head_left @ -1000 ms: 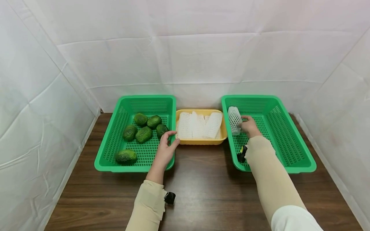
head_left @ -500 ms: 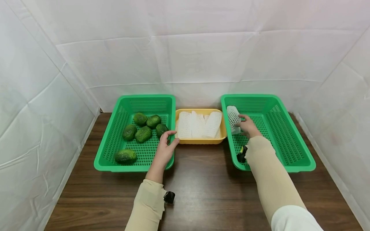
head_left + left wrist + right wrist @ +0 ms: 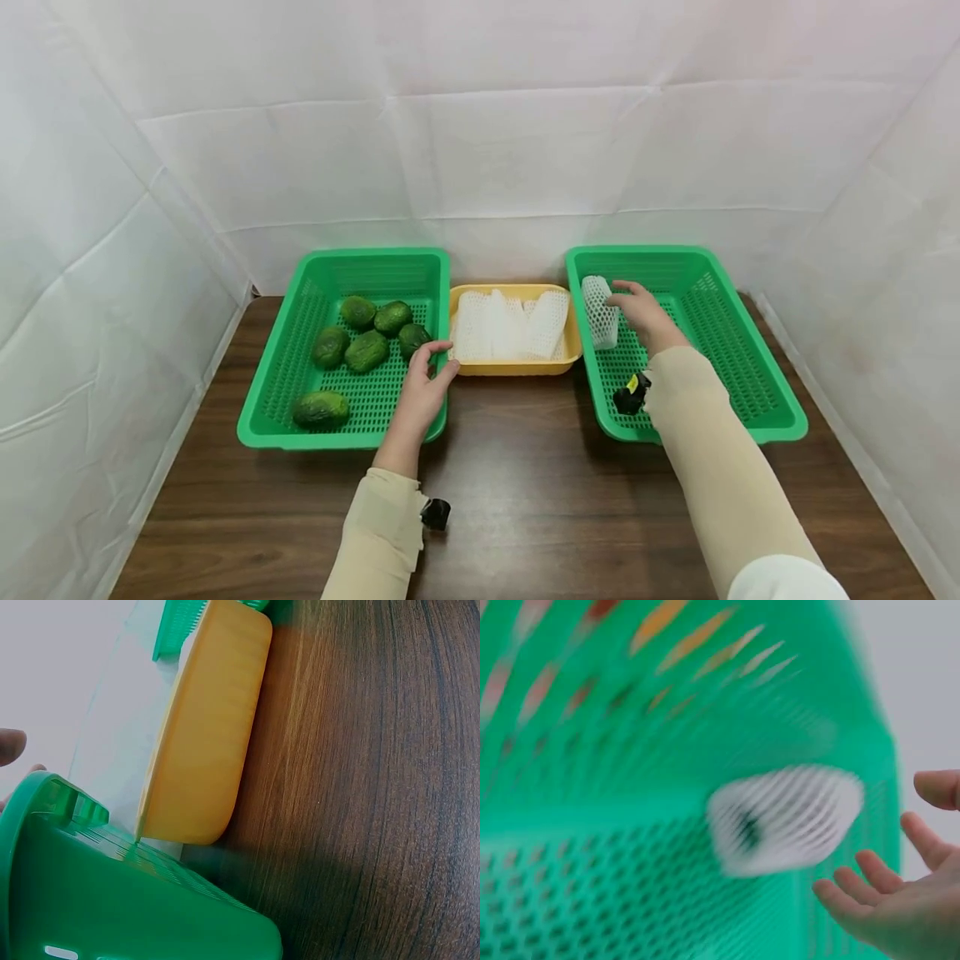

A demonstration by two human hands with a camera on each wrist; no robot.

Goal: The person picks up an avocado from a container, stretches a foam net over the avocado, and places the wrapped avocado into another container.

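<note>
My right hand [image 3: 647,318] hovers over the left side of the right green basket [image 3: 637,251], fingers spread and holding nothing. Close to its fingertips lies a white foam net sleeve [image 3: 598,315], which lines up along the basket's left wall. In the right wrist view the foam net sleeve [image 3: 791,817] shows something dark at its end, and my fingers stand apart from it. My left hand [image 3: 422,396] is at the right rim of the left green basket [image 3: 315,442], thumb and forefinger apart. Several avocados [image 3: 367,352] lie in that basket.
Between the green baskets stands a yellow basket [image 3: 510,368] with several flat white foam nets [image 3: 474,327]. All three sit at the back of a dark wooden table [image 3: 525,500]. White sheeting [image 3: 502,150] rises behind and on both sides.
My right hand has drawn up and away from the foam net sleeve, its fingers spreading. The sleeve stays in the right basket. My left hand keeps its place at the basket rim.
</note>
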